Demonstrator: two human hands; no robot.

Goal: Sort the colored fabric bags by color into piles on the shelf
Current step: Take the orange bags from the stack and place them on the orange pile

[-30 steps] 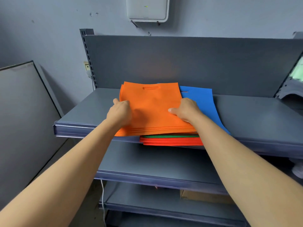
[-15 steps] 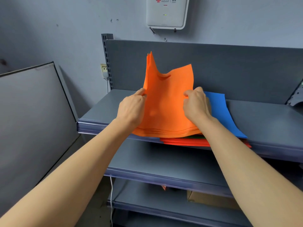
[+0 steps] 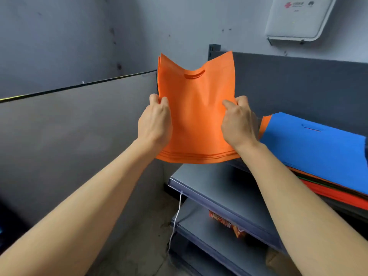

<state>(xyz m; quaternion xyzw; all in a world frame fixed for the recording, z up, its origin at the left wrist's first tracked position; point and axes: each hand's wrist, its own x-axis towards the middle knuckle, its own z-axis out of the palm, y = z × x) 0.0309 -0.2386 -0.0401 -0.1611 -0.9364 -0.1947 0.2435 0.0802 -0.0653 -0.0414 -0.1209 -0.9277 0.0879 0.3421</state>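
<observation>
Your left hand (image 3: 154, 124) and right hand (image 3: 239, 124) each pinch a side of the orange bags (image 3: 197, 116), mid-frame, off the shelf (image 3: 219, 186). Lay them down flat and neat, apart from the blue bag (image 3: 318, 148) at right.

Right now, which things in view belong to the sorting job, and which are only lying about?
Job: orange bags, gripped by left hand and right hand; mixed stack with blue bag on top; shelf unit.
Lying about: white wall box; orange-red packet on a lower shelf; white cord; grey panel.
</observation>
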